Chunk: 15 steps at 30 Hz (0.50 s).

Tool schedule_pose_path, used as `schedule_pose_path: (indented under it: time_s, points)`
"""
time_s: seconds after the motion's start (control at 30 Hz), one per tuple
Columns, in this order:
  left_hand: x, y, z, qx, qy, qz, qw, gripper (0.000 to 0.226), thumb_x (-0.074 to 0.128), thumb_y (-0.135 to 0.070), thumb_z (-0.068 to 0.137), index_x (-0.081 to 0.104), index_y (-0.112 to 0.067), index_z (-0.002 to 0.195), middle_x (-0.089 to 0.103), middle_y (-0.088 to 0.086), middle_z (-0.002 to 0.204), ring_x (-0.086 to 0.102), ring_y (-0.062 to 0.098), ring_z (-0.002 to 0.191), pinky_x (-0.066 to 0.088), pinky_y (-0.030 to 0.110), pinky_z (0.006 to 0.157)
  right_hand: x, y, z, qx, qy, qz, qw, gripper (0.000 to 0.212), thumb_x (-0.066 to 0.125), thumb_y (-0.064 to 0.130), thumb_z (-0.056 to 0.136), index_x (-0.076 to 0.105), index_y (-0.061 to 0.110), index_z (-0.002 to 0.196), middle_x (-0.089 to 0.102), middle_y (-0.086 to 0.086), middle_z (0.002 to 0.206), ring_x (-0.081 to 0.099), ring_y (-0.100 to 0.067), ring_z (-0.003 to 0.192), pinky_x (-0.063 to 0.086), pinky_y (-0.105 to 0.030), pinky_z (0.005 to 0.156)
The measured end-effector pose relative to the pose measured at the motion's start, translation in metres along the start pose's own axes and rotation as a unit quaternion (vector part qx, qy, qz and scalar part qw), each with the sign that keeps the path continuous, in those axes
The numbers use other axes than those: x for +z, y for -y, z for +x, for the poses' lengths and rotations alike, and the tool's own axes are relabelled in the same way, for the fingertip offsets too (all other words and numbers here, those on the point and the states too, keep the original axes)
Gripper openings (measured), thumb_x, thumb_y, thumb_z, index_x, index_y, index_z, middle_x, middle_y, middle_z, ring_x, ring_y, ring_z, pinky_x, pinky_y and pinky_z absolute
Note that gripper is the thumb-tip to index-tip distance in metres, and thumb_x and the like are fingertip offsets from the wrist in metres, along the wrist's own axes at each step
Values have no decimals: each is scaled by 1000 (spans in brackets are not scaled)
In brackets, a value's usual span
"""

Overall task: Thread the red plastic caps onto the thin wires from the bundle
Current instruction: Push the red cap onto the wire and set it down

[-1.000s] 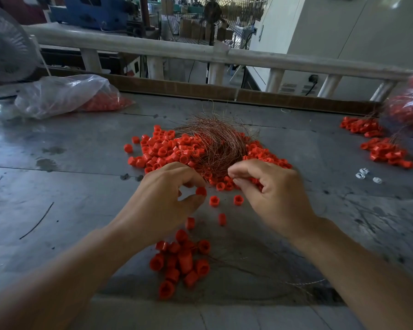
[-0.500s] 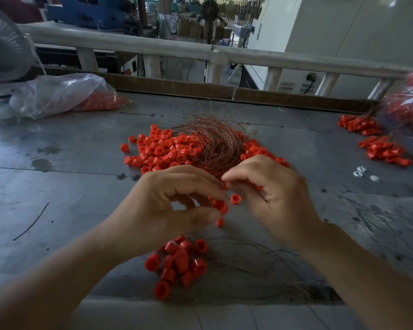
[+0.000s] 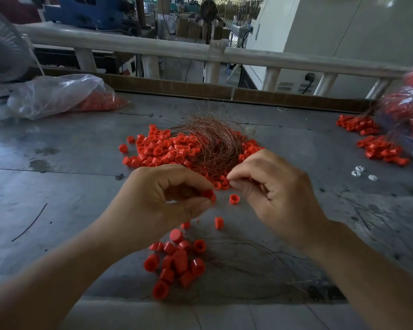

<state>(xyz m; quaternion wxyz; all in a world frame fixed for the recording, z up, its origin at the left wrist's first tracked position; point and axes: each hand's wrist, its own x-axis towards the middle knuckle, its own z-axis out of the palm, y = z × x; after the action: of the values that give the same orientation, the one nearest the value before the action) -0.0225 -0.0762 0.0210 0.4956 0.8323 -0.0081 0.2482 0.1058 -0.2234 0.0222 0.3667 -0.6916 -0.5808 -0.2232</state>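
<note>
Now my left hand [image 3: 157, 198] pinches one small red plastic cap [image 3: 209, 195] between thumb and forefinger, just near of the tangled bundle of coppery wires [image 3: 212, 144] on the grey metal surface [image 3: 69, 182]. My right hand [image 3: 279, 194] pinches at the bundle's near edge, seemingly on one thin wire. It could buckle and miss the cap's hole. The strand itself is too fine to make out.

Factory workshop: scuffed metal workbench [image 3: 57, 151], blue machinery [image 3: 81, 8] beyond the railing [image 3: 153, 47] (pedestal fan [image 3: 210, 10] too).
</note>
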Motion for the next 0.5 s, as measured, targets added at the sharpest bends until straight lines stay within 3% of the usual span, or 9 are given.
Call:
schedule_pose_path:
  time_s: [0.13, 0.27, 0.4, 0.5]
  points:
    - [0, 1, 0, -58, -30, -108, 992, 32, 69, -33, 55, 71, -28, 86, 73, -3, 79, 70, 13, 71, 53, 15, 64, -5, -1, 1, 40, -21, 21, 999, 5, 63, 7, 79, 68, 4, 80, 57, 2, 78, 50, -4, 73, 38, -8, 67]
    - [4, 3, 2, -75, -30, -123, 989, 36, 67, -24, 56, 70, -34, 90, 73, -3, 81, 70, 15, 76, 54, 17, 68, -6, 3, 2, 52, -38, 62, 996, 4, 63, 6, 80, 67, 5, 80, 58, 0, 78, 53, -9, 71, 41, -14, 63]
    - [6, 2, 3, -82, -32, -152, 984, 31, 69, -19, 54, 74, -30, 83, 73, 0, 79, 68, 13, 71, 53, 16, 62, -5, 11, -1, 40, -21, 79, 996, 6, 64, 10, 82, 67, 5, 79, 56, 2, 77, 50, -2, 71, 39, -9, 64]
    - [6, 0, 3, -88, -38, -166, 981, 30, 72, -26, 48, 74, -26, 78, 72, 3, 77, 68, 15, 67, 53, 17, 60, -4, 14, -1, 44, -12, 80, 996, 3, 64, 5, 78, 67, 6, 78, 54, 5, 77, 46, 4, 70, 36, -5, 63]
